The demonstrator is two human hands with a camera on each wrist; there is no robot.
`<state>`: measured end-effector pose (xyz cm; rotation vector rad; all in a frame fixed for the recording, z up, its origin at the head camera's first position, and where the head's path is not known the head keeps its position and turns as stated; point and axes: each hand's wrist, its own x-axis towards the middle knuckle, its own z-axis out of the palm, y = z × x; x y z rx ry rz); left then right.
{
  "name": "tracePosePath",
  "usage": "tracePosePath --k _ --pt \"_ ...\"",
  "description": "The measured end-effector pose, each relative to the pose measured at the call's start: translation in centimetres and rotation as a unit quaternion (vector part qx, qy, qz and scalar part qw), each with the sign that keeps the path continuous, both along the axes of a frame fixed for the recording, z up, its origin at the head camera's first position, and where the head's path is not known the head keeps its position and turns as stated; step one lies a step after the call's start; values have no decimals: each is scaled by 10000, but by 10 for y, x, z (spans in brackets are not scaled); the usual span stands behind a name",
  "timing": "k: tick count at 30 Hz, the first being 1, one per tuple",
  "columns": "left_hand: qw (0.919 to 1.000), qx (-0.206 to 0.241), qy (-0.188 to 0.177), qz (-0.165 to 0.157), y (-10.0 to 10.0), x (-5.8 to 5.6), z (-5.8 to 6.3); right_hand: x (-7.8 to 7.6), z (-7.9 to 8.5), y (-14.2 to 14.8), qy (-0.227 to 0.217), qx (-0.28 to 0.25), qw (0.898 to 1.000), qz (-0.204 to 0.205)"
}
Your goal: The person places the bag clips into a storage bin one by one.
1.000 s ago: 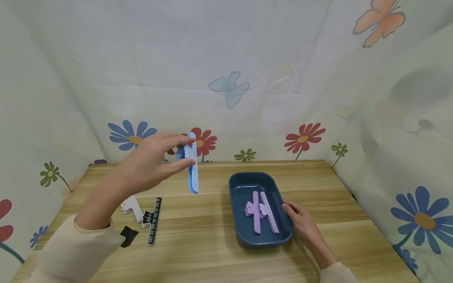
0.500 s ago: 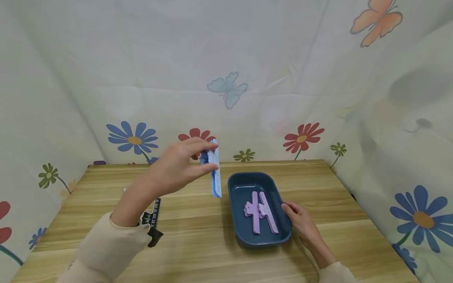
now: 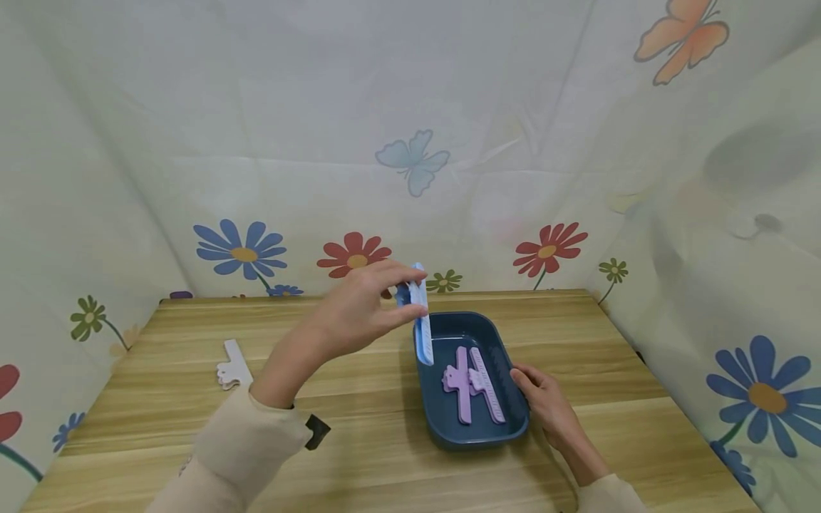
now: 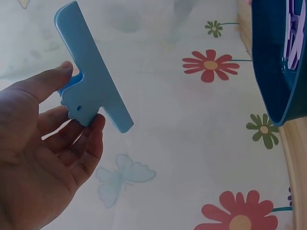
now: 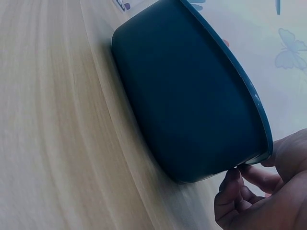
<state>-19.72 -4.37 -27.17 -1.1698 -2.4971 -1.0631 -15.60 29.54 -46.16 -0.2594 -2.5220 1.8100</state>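
My left hand (image 3: 365, 306) pinches a light blue plastic clip (image 4: 93, 72) with a long straight bar. In the head view the clip is held up above the left rim of a dark blue basin (image 3: 436, 433). Thumb and fingers grip the clip's scalloped handle side in the left wrist view. Two purple clips (image 3: 465, 399) lie side by side on the basin's floor. My right hand (image 3: 545, 402) holds the basin's right rim, thumb on the edge; in the right wrist view its fingers curl under the rim (image 5: 261, 112).
A white clip (image 3: 236, 367) lies on the wooden table (image 3: 359, 456) at the left, partly behind the left forearm. A black band with a dark piece (image 3: 317, 432) is on the left wrist. A flowered curtain (image 3: 288, 178) stands behind and at both sides.
My left hand has carried the light blue clip rightward and slightly down to the basin's left rim. The forearm now covers the black-and-white clip. The right hand and basin have stayed put.
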Motion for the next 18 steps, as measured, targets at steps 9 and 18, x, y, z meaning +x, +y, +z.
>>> tracePosePath --k 9,18 --pt "9996 67 -273 24 19 -2 -8 0 -1 1 -21 -24 10000 -27" --pt "9997 5 -240 50 34 -4 -14 0 0 0 -21 -1 10000 -27"
